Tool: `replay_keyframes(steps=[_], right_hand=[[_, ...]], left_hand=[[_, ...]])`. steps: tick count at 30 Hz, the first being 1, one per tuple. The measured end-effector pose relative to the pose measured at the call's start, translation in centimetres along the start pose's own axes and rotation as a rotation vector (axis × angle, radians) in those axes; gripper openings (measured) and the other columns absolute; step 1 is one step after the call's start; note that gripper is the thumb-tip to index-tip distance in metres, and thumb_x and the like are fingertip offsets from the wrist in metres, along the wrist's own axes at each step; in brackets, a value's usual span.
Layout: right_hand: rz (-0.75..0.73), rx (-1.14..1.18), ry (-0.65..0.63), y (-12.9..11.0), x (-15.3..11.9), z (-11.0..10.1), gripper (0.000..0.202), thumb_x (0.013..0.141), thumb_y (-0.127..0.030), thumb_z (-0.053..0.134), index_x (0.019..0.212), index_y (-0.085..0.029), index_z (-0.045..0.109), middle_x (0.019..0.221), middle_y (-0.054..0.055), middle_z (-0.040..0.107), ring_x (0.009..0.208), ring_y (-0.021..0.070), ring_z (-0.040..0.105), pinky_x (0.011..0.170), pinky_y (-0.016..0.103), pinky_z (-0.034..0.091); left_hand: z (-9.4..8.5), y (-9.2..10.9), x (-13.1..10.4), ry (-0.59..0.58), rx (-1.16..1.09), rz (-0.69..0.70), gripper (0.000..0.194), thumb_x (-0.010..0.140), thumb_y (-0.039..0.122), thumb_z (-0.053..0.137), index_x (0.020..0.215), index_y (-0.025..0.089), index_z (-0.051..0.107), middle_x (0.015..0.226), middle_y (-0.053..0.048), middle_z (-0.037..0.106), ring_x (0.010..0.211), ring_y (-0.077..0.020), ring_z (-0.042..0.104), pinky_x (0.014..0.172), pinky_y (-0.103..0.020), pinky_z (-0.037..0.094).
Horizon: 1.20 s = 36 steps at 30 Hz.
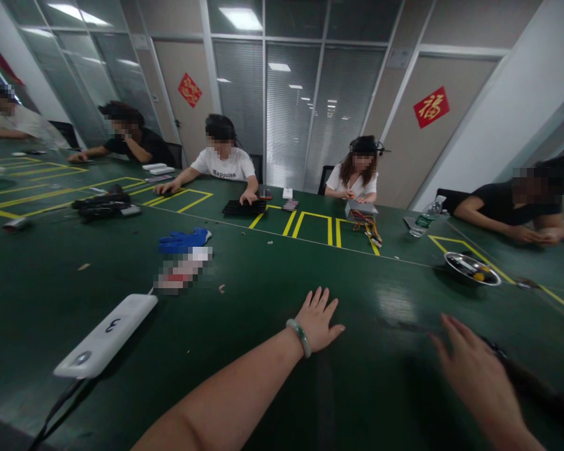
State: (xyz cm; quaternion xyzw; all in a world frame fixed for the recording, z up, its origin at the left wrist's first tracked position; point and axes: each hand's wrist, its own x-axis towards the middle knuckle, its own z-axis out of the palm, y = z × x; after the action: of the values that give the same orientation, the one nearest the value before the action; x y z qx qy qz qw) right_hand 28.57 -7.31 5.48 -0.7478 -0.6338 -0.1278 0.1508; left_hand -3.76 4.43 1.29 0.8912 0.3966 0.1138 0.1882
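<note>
My left hand (317,321) lies palm down on the dark green table (244,351), fingers spread, with nothing in it. A pale green bangle (299,338) circles that wrist. My right hand (479,373), slightly blurred, is at the lower right with its thumb apart from its fingers. No held thing shows in it. Just beyond its outer side is a long dark item (529,376), too blurred to name; whether the hand touches it I cannot tell.
At the left lie a white box marked 3 (108,335) with a cord and a blue glove (183,240). A metal bowl (472,269) with small items and a water bottle (425,218) stand right. Several people sit across; one handles a grey box with coloured wires (363,210).
</note>
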Motion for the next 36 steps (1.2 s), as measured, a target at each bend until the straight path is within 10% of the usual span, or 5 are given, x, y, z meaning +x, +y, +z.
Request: replay_keyframes(steps=[5,8,18,36], right_hand=[[-0.429,0.307,-0.151,-15.2,0.8,2.6,0.059,0.093,-0.041,0.038,0.148,-0.024,0.024,0.152,0.004,0.028,0.139,0.0241,0.025,0.113,0.046,0.026],[-0.536,0.465,-0.318,-19.0,0.5,3.4,0.051,0.096,-0.041,0.034,0.145,-0.03,0.031,0.15,0.0,0.033,0.139,0.0212,0.025,0.115,0.046,0.021],[-0.451,0.629,-0.504,-17.2,0.8,3.0,0.052,0.094,-0.052,0.037,0.143,-0.033,0.035,0.15,-0.001,0.032,0.14,0.0228,0.022,0.116,0.047,0.015],[-0.472,0.657,-0.469,-17.1,0.7,2.3,0.052,0.094,-0.05,0.039,0.143,-0.031,0.036,0.149,0.001,0.035,0.139,0.0207,0.027,0.116,0.043,0.018]], left_hand=[[0.0,1.1,-0.5,-0.047,0.041,0.23,0.067,0.092,0.049,0.037,0.15,0.02,0.017,0.157,-0.005,0.006,0.144,-0.0269,0.003,0.117,-0.047,0.009],[-0.4,1.9,-0.8,-0.151,0.105,0.309,0.062,0.092,0.033,0.038,0.15,0.022,0.017,0.157,-0.002,0.006,0.144,-0.0236,0.001,0.118,-0.043,0.006],[-1.1,1.7,-0.9,-0.185,0.144,0.401,0.069,0.09,0.038,0.04,0.15,0.021,0.011,0.158,-0.002,0.0,0.144,-0.0243,-0.003,0.117,-0.044,0.004],[0.1,1.3,0.0,-0.179,0.134,0.409,0.069,0.091,0.037,0.043,0.15,0.025,0.01,0.157,-0.002,0.003,0.144,-0.0261,0.005,0.118,-0.047,0.008]])
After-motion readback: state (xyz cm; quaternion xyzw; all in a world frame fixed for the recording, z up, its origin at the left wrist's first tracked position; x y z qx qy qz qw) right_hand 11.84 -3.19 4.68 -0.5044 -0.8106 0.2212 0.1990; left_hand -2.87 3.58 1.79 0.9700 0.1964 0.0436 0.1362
